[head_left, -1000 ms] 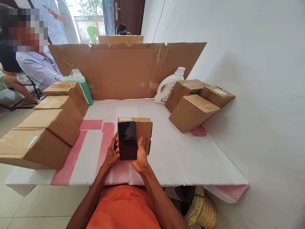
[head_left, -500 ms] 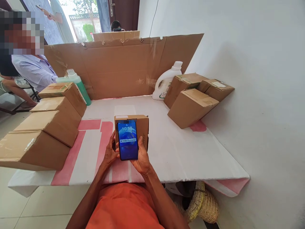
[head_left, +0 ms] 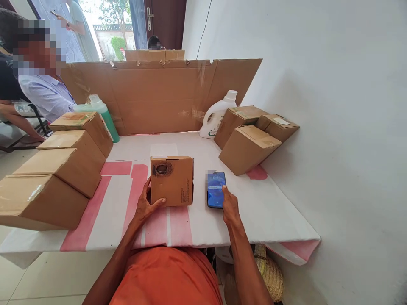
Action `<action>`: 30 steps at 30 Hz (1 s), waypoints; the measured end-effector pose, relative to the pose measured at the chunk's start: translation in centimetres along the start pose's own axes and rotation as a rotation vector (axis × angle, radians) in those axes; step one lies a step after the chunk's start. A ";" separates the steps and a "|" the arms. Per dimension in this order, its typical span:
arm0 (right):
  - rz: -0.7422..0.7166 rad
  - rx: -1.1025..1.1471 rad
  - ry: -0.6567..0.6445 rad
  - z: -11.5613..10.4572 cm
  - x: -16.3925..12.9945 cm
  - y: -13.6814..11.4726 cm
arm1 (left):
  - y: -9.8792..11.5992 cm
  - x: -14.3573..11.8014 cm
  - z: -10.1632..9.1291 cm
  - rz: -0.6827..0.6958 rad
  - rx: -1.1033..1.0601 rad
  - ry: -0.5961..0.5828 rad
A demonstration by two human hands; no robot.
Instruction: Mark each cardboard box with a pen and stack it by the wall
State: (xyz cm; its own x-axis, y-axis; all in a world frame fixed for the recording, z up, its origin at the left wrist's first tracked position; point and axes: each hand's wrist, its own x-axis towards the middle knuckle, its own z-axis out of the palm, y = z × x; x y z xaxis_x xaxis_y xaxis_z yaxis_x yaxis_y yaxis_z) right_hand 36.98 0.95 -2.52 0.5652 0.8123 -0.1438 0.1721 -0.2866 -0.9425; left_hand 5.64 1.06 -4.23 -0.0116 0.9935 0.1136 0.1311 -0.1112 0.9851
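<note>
My left hand [head_left: 150,204] grips the lower left corner of a small brown cardboard box [head_left: 173,182], its thumb across the front. The box stands at the middle of the table, with a dark scribbled ring near its top left and small print at the lower right. To the right of the box, my right hand [head_left: 231,205] is closed on the right edge of a smartphone [head_left: 216,189], thumb along its side. The phone's lit blue screen faces me. Most of my right fingers are hidden behind the phone.
Several cardboard boxes [head_left: 63,169] line the table's left side, with a green jug [head_left: 108,120] behind. At the right stand three boxes [head_left: 249,148] and a white jug [head_left: 218,116]. A cardboard panel [head_left: 152,97] closes off the back. Beyond it on the left sits a person [head_left: 46,91].
My right hand has moved the phone from in front of the box to the right, uncovering the box's front. My left hand stays on the box; the view has shifted slightly.
</note>
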 end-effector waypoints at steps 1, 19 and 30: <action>-0.004 -0.043 0.010 -0.1 0.3 0.5 | 0.3 0.0 0.0 -0.013 0.008 0.006; -0.648 -0.186 -0.578 6.3 -5.6 1.6 | 1.3 -5.7 -7.0 -0.232 0.223 0.122; -0.763 -0.097 -0.608 8.7 -7.4 -8.7 | 7.8 -11.0 -7.1 -0.194 0.172 0.100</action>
State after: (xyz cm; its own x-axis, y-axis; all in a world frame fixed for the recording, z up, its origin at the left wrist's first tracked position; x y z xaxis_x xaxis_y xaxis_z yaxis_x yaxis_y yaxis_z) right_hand 24.25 1.86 4.14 -0.2327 0.9122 0.3372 0.3993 0.4057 -0.8221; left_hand -0.29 -10.91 3.14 -0.1499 0.9872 -0.0544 0.2834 0.0956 0.9542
